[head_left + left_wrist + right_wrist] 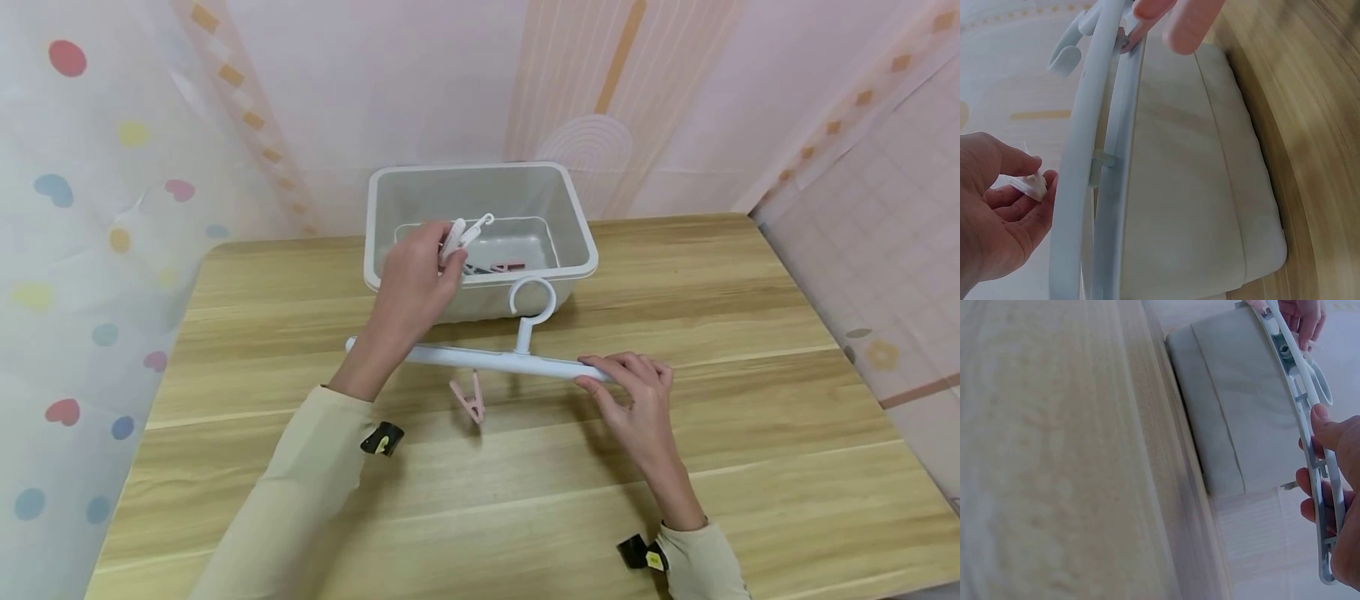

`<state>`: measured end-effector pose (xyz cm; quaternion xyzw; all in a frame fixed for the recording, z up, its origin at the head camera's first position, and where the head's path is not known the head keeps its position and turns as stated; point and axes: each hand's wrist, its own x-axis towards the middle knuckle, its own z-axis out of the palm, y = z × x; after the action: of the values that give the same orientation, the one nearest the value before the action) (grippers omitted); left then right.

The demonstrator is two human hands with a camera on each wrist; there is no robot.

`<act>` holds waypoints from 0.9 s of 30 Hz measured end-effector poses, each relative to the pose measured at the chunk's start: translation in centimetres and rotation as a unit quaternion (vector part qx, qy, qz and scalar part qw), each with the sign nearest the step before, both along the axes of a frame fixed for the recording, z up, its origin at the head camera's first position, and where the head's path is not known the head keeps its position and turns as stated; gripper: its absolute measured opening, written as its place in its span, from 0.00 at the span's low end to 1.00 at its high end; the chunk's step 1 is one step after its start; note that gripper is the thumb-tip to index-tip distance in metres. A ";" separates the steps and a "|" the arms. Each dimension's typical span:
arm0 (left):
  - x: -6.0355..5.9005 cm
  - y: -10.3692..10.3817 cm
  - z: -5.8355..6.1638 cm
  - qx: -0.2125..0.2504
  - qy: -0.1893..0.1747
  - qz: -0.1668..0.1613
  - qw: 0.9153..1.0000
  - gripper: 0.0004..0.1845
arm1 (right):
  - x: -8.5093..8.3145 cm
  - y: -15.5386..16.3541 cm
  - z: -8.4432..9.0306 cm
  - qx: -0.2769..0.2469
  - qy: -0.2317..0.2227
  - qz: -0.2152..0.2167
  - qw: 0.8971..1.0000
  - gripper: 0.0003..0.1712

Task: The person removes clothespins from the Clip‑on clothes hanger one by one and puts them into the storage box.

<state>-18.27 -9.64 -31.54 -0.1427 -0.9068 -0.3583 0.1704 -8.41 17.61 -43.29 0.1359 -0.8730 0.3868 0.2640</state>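
My left hand [417, 279] pinches a white clothespin [471, 234] between thumb and fingers, above the front part of a pale grey bin [480, 190]. One end of the clothespin has a small ring-like hook. With my right hand [637, 404] I grip the right end of a light blue clothes hanger [487, 360], thumb on the near side. The hanger is held level in front of the bin, its hook [551, 304] pointing up. A pink clothespin [471, 402] hangs from the bar left of the hook; in the left wrist view, this pink clothespin [1191, 25] sits near the top.
Inside the bin lie a pink clothespin [508, 267] and a greyish one [477, 269], partly hidden by the rim. The bin stands at the back of a wooden table [525, 517], close to a patterned wall covering [420, 83]. Another patterned covering [97, 275] borders the left side.
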 end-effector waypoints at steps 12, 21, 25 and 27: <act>-1.1 0.4 0.8 -0.005 -0.055 0.006 0.998 0.17 | 0.3 0.1 0.1 -0.003 -0.002 0.003 1.000 0.19; -2.3 0.6 0.9 -0.024 -0.070 0.009 0.997 0.18 | 0.4 0.1 0.0 0.001 -0.001 -0.001 1.000 0.18; -2.6 0.8 1.0 -0.035 -0.077 0.013 0.996 0.19 | 0.4 0.1 0.0 0.004 0.000 -0.002 1.000 0.19; -2.8 0.8 1.1 -0.039 -0.082 0.015 0.996 0.19 | 0.4 0.1 0.0 0.005 -0.001 -0.001 1.000 0.20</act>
<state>-21.05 -8.82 -30.42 -0.1064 -0.9331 -0.3301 0.0954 -7.99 17.68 -43.28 0.1357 -0.8752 0.3824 0.2633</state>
